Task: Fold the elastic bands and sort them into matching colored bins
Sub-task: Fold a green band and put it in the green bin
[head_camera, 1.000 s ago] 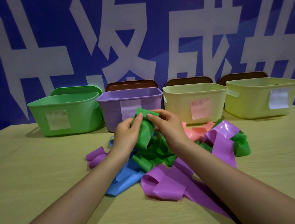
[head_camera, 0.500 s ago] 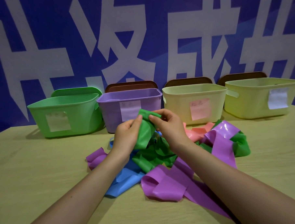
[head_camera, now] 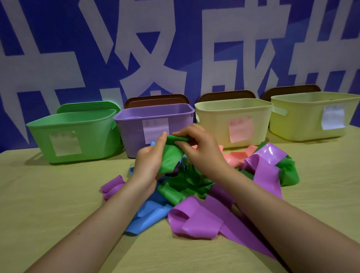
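Head view, and we see both hands up over the pile, working one green band (head_camera: 169, 157). The left hand (head_camera: 150, 160) has its fingers curled round the band's left side, thumb tip up at the top edge. The right hand (head_camera: 198, 150) pinches the folded top of the same band between thumb and forefinger, the other fingers curled in beside them. The band is lifted clear of the table (head_camera: 44, 204), hanging between the two hands in front of the purple bin (head_camera: 133, 134), and its lower end trails down into the heap.

Below the hands we have the heap itself: more green bands (head_camera: 183, 187) bunched in the middle, a blue band (head_camera: 149, 216) lying flat under the left wrist, a long purple band (head_camera: 199, 220) looped nearest us and running under the right forearm, another purple loop (head_camera: 113, 186) at the left edge, and a purple strip (head_camera: 265, 167) draped on the right over a further green piece (head_camera: 290, 172). A pink band (head_camera: 235, 156) lies just behind the right hand.

Along the back of the table we count four bins in a row, each with a paper label on its front: the green bin (head_camera: 88, 140) far left, the purple one beside it, then a cream bin (head_camera: 215, 122), then a yellow bin (head_camera: 298, 121) far right
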The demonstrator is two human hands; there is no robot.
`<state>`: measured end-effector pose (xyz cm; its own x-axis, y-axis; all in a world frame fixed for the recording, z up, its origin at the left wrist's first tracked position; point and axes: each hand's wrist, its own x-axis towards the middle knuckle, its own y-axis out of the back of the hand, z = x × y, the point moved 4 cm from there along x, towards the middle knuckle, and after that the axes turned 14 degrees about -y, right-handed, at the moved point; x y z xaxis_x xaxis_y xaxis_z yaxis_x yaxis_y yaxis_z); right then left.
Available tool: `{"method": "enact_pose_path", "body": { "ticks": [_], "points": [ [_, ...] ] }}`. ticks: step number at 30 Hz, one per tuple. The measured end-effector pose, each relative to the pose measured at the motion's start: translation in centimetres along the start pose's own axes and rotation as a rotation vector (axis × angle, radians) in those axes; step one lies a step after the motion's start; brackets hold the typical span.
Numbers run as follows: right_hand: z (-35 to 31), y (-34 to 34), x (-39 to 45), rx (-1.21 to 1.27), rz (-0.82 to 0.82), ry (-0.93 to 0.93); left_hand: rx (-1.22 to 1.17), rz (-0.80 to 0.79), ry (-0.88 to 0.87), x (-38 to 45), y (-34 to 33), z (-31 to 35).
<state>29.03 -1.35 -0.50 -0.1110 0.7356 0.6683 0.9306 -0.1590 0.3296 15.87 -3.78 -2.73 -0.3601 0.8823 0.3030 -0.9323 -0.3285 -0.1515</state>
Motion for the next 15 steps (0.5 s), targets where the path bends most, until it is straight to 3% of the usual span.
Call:
{"method": "enact_pose_path", "body": {
  "ticks": [6,11,15],
  "points": [
    [0.2,-0.2,0.1,0.104,-0.164,-0.073,-0.042,-0.004,0.029,-0.2,0.0,-0.3],
    [0.3,-1.1,-0.3,0.591,-0.290,-0.468,-0.098,-0.003,-0.050,0.2,0.1,0.2],
    [0.4,-1.6,-0.6,0.700,-0.316,-0.633,-0.111,-0.062,-0.134,0.4,-0.1,0.4]
  ]
}}
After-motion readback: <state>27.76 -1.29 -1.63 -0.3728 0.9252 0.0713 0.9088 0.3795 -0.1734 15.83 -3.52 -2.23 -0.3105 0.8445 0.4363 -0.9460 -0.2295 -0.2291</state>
